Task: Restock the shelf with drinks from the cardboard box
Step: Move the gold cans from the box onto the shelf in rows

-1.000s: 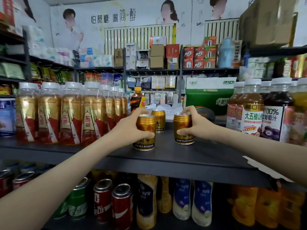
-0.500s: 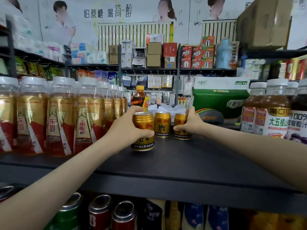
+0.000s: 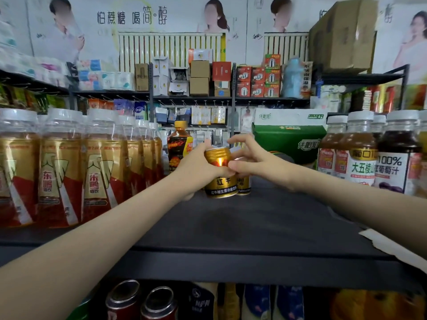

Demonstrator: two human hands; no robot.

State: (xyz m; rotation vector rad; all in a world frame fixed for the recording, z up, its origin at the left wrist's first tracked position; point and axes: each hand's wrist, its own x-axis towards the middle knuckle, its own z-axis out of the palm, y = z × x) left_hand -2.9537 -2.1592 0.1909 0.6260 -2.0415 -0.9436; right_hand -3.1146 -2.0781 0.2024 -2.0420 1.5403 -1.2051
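1. At the middle of the dark shelf [image 3: 254, 227], a gold can [image 3: 220, 181] with dark lettering is standing upright, light glinting on its shoulder.
2. The left hand [image 3: 198, 168] is wrapping it from 9 o'clock.
3. The right hand [image 3: 253, 158] is hovering at its 2 o'clock, fingers spread loose, gripping nothing; a second can [image 3: 243, 185] is peeking out beneath.
4. Since half a second ago, the gripped can is sitting further right, and the right hand is no longer clasping its can.

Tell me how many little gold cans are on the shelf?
2. The front can is gripped by the left hand; the second can stands behind it, below the right hand. More may hide behind the hands.
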